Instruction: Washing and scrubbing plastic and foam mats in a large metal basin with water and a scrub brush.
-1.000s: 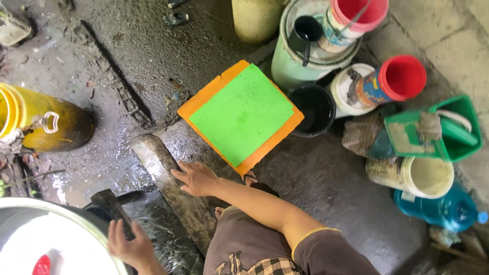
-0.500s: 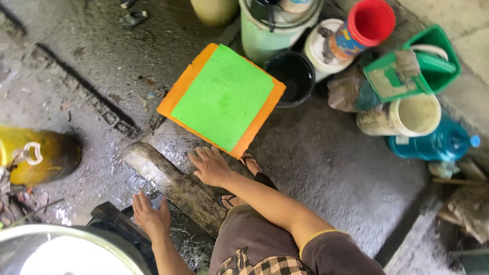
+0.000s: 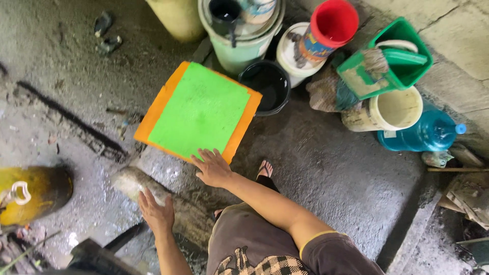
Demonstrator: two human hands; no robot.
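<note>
A green mat on an orange board lies flat on the wet concrete floor. My right hand rests with fingers spread at its near edge, touching the orange rim. My left hand lies flat, fingers apart, on a long grey muddy log that lies across the floor in front of my knees. Neither hand holds anything. My foot in a sandal shows beside my right forearm.
A black bucket, a pale green lidded tub, red cups, a green bin, a cream pail and a blue water jug crowd the back right. A yellow container sits left.
My left hand left the white tub at lower left and came onto the log. My right hand slid from the log up to the board's near edge. The view shifted right.
</note>
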